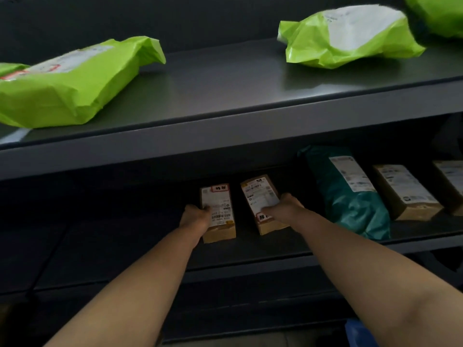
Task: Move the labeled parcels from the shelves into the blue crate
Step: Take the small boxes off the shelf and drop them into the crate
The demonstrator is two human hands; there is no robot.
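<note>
Two small brown cardboard boxes with white labels lie side by side on the lower shelf (313, 249). My left hand (195, 216) grips the left box (219, 211) along its left side. My right hand (285, 206) wraps around the right box (259, 196) from its right side, thumb on the label. Both boxes still rest on the shelf. A corner of the blue crate (358, 334) shows at the bottom right, below my right forearm.
A teal labeled bag (348, 194) and two more brown boxes (406, 191) (451, 181) lie to the right on the same shelf. The upper shelf (225, 116) carries lime-green mailer bags at left (67, 86), right (350, 36) and far right (441, 13).
</note>
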